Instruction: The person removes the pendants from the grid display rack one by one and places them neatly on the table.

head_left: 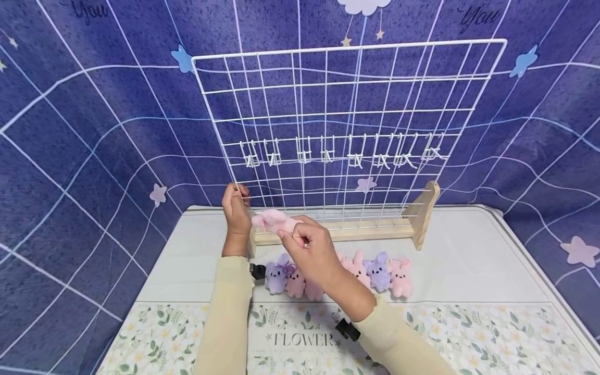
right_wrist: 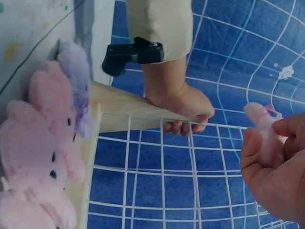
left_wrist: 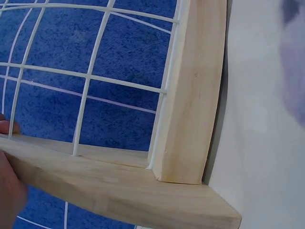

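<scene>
My right hand [head_left: 315, 251] pinches a small pink plush bunny [head_left: 273, 221] between thumb and fingers, in front of the lower left of a white wire grid rack [head_left: 326, 49]. In the right wrist view a thin pink loop [right_wrist: 271, 109] shows at the bunny's top. My left hand [head_left: 236, 212] grips the rack's left wooden end support [right_wrist: 119, 107], its fingers wrapped over the edge. The left wrist view shows the wooden post [left_wrist: 195, 95] close up, with only part of the hand at the left edge.
Several white hooks [head_left: 304, 156] hang in a row across the grid. In front of the rack's wooden base lies a row of pink and purple plush bunnies [head_left: 378, 273], partly hidden by my right arm. A floral mat [head_left: 450, 338] covers the table's near side. Purple patterned cloth [head_left: 117, 208] surrounds the table.
</scene>
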Action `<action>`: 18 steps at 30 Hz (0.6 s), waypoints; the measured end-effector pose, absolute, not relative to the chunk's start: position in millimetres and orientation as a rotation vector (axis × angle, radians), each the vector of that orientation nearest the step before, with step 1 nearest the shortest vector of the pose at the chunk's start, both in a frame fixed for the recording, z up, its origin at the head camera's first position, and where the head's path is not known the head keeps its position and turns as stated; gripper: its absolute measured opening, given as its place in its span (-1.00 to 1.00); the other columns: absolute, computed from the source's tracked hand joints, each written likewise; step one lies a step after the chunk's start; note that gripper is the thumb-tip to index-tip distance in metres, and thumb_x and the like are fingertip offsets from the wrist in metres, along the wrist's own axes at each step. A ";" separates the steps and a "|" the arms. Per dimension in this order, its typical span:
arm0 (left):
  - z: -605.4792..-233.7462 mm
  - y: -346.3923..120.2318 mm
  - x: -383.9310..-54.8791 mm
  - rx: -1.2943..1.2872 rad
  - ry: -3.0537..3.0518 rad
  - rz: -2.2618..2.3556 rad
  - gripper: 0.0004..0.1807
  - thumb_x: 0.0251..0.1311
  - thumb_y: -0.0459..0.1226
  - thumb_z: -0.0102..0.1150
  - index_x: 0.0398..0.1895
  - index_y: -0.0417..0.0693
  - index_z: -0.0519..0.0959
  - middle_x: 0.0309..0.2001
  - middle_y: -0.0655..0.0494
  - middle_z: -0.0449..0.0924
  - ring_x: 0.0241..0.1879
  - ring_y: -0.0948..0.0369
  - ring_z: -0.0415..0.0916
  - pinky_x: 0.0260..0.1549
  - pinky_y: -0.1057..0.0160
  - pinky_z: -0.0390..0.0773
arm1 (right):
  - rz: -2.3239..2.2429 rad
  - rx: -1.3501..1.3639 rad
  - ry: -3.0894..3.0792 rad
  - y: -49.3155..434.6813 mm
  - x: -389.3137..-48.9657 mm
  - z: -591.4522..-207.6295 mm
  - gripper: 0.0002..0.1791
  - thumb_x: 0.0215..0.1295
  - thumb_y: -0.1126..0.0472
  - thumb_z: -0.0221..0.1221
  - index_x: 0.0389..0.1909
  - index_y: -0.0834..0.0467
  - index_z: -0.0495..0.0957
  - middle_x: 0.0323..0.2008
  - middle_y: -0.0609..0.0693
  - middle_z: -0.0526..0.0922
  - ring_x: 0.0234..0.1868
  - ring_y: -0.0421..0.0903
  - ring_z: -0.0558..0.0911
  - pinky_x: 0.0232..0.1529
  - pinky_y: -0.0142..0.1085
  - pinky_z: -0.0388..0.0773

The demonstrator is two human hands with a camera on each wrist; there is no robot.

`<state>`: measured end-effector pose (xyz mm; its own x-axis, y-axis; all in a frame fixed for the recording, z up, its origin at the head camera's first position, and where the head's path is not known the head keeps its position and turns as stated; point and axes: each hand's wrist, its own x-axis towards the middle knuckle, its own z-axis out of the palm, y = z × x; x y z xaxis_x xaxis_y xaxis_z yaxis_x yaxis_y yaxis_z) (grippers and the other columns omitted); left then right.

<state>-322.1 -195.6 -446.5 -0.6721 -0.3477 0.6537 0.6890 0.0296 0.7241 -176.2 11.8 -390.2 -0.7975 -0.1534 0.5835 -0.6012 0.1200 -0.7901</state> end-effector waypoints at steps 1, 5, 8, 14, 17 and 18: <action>-445.6 -196.2 -321.5 -0.360 -1.555 -1.768 -0.71 0.33 -0.41 -0.36 -0.34 -0.59 0.26 -0.45 0.01 0.34 -0.57 0.16 0.20 -0.56 0.31 0.22 | 1.708 0.726 -2.053 12.0 -176.5 -391.2 -0.39 0.36 0.34 0.34 -0.70 0.13 0.11 -0.27 0.07 0.70 -0.28 -0.15 0.58 -0.30 -0.43 0.49; -442.3 -198.8 -319.5 -0.362 -1.545 -1.893 -0.80 0.30 -0.45 -0.37 -0.30 -0.53 0.21 -0.42 0.12 0.32 -0.54 0.21 0.16 -0.55 0.29 0.16 | 1.653 0.718 -2.112 12.6 -176.2 -394.6 -0.45 0.33 0.36 0.35 -0.62 0.16 0.14 -0.17 0.14 0.73 -0.21 -0.12 0.59 -0.28 -0.42 0.51; -440.9 -202.0 -317.6 -0.351 -1.559 -1.978 -0.84 0.29 -0.45 -0.36 -0.33 -0.33 0.28 -0.41 0.14 0.32 -0.51 0.24 0.18 -0.52 0.32 0.18 | 1.670 0.708 -2.193 12.0 -175.2 -397.8 -0.53 0.32 0.34 0.37 -0.42 0.17 0.18 -0.33 0.11 0.61 -0.39 -0.19 0.49 -0.44 -0.46 0.40; -438.3 -216.3 -310.1 -0.383 -1.708 -2.097 -0.69 0.33 -0.40 -0.36 -0.29 0.00 0.47 -0.36 0.16 0.40 -0.36 0.24 0.39 -0.23 0.32 0.48 | 1.734 0.697 -2.339 4.1 -173.2 -412.2 -0.55 0.31 0.30 0.42 -0.06 0.13 0.30 -0.33 0.05 0.72 -0.47 -0.30 0.53 -0.47 -0.45 0.54; -435.8 -222.0 -307.1 -0.439 -1.774 -2.145 -0.64 0.38 -0.38 -0.39 -0.22 -0.01 0.51 -0.25 0.20 0.48 -0.25 0.21 0.51 -0.05 0.29 0.55 | 1.685 0.691 -2.426 -0.7 -172.4 -418.3 -0.61 0.34 0.30 0.39 0.06 0.11 0.44 -0.28 0.05 0.77 -0.56 -0.31 0.55 -0.54 -0.40 0.57; -435.3 -223.7 -306.5 -0.464 -1.782 -2.172 -0.63 0.40 -0.38 -0.40 -0.18 -0.03 0.51 -0.22 0.21 0.49 -0.22 0.20 0.53 -0.02 0.29 0.55 | 1.691 0.695 -2.457 -2.1 -172.2 -419.9 -0.64 0.36 0.31 0.36 0.09 0.09 0.48 -0.31 0.06 0.76 -0.61 -0.30 0.54 -0.60 -0.37 0.57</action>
